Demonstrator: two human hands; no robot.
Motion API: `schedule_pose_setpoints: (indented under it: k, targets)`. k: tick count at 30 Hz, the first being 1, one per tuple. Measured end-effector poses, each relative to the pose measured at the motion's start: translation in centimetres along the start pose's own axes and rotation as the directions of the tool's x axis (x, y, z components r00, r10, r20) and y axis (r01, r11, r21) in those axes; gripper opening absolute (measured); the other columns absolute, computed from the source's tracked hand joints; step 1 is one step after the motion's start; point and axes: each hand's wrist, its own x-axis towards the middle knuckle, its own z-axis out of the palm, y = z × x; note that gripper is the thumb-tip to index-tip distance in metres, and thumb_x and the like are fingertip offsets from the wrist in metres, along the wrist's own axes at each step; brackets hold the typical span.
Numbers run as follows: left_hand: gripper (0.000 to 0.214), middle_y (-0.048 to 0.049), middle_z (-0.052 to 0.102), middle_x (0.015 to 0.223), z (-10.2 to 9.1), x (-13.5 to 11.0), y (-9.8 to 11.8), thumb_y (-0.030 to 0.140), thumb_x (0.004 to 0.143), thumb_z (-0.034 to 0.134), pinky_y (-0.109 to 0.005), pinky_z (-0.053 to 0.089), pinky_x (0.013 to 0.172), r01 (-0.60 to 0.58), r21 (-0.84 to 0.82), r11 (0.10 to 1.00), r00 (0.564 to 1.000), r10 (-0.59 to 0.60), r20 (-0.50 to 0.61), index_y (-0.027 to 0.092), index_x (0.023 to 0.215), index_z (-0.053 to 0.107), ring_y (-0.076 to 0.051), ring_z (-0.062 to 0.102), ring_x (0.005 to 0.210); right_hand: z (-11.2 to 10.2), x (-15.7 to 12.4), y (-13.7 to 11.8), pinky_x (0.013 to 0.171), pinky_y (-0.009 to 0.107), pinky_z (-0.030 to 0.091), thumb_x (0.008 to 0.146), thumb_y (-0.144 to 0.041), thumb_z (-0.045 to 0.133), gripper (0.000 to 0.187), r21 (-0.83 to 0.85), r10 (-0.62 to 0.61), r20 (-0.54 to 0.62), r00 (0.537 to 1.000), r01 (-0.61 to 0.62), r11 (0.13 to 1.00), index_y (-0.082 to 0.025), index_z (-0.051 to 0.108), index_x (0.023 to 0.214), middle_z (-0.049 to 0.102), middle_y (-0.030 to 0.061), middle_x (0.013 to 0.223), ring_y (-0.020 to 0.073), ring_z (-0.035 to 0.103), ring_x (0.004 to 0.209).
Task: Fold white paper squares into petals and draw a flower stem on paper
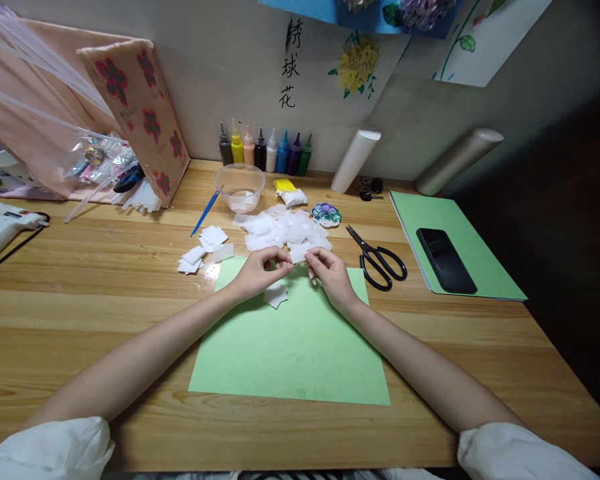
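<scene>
One small white paper piece (299,253) is held between the two hands, its left side pinched in the left hand's (263,272) closed thumb and fingers, its right side gripped likewise by the right hand (331,275). It is framed by the fingertips near the green sheet's (290,353) far edge, and the white paper pile (283,225) is seen just beyond.
</scene>
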Motion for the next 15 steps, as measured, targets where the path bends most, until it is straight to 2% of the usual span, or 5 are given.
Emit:
schedule_pose_setpoints:
  k: [9, 15]
  targets:
    - [0.025, 0.0024, 0.052, 0.064, -0.03, -0.01, -0.01, 0.038, 0.075, 0.064, -0.021, 0.029, 0.052, 0.018, 0.016, 1.000, 1.000, -0.018, -0.011, 0.014, 0.077, 0.060, -0.007, 0.038, 0.054, 0.05, -0.07, -0.20, 0.040, 0.019, 0.034, 0.078, -0.043, 0.062, 0.026, -0.009, 0.002, -0.010, 1.000, -0.002, 1.000, -0.018, 0.058, 0.075, 0.048, -0.0058, 0.053, 0.0062, 0.041, 0.043]
    - [0.025, 0.0019, 0.053, 0.066, 0.02, -0.04, -0.04, 0.038, 0.074, 0.065, -0.021, 0.031, 0.053, 0.009, 0.000, 1.000, 1.000, -0.009, -0.004, 0.014, 0.078, 0.061, -0.008, 0.042, 0.056, 0.10, -0.09, -0.28, 0.040, 0.019, 0.034, 0.078, -0.043, 0.062, 0.025, -0.007, -0.004, -0.020, 1.000, 0.004, 1.000, -0.018, 0.058, 0.075, 0.048, -0.0056, 0.054, 0.0060, 0.041, 0.043]
